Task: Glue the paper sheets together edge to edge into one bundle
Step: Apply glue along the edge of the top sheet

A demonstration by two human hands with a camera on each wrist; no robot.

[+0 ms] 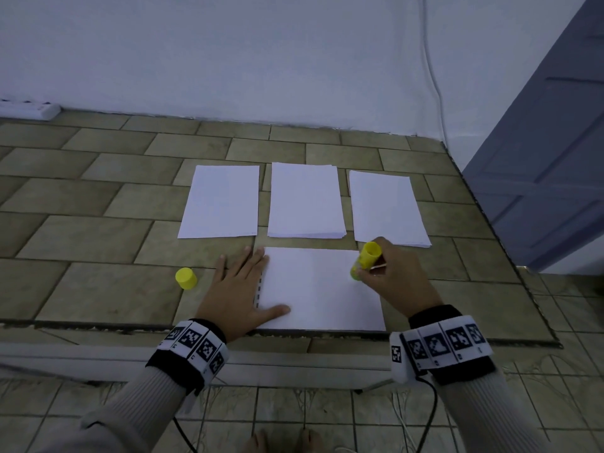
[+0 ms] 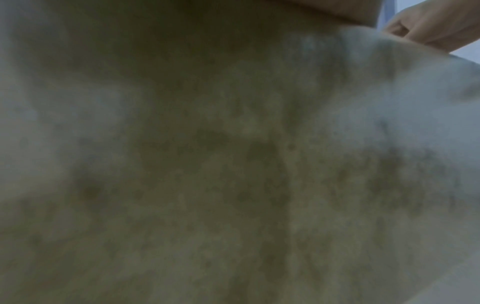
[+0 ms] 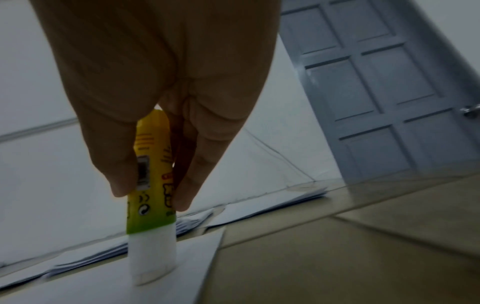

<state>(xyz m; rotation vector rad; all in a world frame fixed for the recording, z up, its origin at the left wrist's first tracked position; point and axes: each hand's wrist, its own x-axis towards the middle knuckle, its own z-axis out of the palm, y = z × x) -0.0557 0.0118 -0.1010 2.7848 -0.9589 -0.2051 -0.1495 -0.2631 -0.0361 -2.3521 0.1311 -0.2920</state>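
The paper sheet (image 1: 322, 289) lies flat on the worktop (image 1: 98, 243), its left edge under the flat, straight-fingered left hand (image 1: 240, 291). The right hand (image 1: 394, 279) has its grip closed around the glue stick (image 3: 152, 185), whose white tip touches the sheet just inside its right edge. If the stick runs off this edge, glue may smear the worktop; a hard stroke may wrinkle the sheet. Beyond the grip, three paper stacks (image 1: 305, 201) lie close; the nearest stack could be brushed. The yellow cap (image 1: 185, 278) stands left, apart.
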